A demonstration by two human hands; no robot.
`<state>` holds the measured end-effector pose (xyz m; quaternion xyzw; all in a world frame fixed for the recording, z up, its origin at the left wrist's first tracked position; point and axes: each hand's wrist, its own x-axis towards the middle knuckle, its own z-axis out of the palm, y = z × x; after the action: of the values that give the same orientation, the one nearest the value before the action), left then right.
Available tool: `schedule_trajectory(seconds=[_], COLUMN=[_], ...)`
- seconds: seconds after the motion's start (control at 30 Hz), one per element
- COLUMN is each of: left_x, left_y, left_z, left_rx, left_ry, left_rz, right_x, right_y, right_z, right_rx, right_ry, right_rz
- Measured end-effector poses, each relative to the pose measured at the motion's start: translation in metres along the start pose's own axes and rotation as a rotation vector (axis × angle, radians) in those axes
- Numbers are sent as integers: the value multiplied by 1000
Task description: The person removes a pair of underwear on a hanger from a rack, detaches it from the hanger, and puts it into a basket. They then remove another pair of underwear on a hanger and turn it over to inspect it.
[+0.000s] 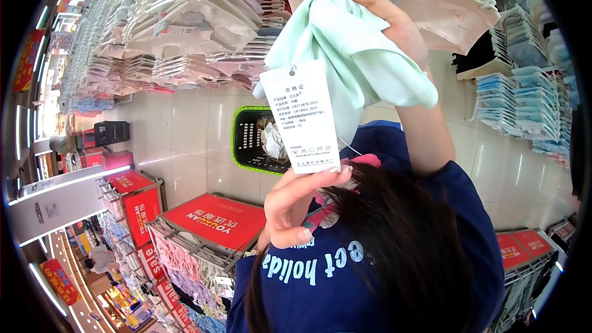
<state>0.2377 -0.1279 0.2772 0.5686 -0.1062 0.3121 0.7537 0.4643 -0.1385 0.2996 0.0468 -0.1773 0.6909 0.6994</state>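
Bunched soft cloth, a pale mint-green garment (336,43), hangs from my right hand (394,24), whose fingers are closed on its upper part. How the garment is cut cannot be made out. In front of it is a white hang tag (300,117) with printed Chinese text and care symbols, with a thin string at its lower right. My left hand (293,203) meets the tag's bottom edge with its extended fingers, the tag seemingly caught between them; the thumb stands apart below. Just beyond my right hand, a pale pink garment (425,9) hangs on a clear hanger.
A black shopping basket (246,139) with a green rim stands on the tiled floor (185,142), with crumpled items inside. Dense racks of hanging clothes (179,18) line the far side. Red-signed display stands (213,221) are at lower left; light-blue packs (524,102) hang at right.
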Motion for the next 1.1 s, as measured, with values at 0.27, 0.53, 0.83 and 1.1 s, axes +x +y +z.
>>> schedule_trajectory(seconds=[0.27, 0.53, 0.83, 1.1], left_x=[1, -3, -3, 11], left_y=[-1, 1, 4, 29], left_z=[-1, -2, 1, -10], left_rx=[16, 94, 91, 861], left_ry=[-50, -61, -5, -198], left_rz=[11, 39, 54, 1], right_x=[-4, -8, -13, -6], right_y=[2, 4, 4, 11], right_z=[1, -3, -4, -21], right_rx=[-33, -19, -28, 46], right_ry=[103, 61, 75, 39], right_rz=[-15, -59, -62, -33])
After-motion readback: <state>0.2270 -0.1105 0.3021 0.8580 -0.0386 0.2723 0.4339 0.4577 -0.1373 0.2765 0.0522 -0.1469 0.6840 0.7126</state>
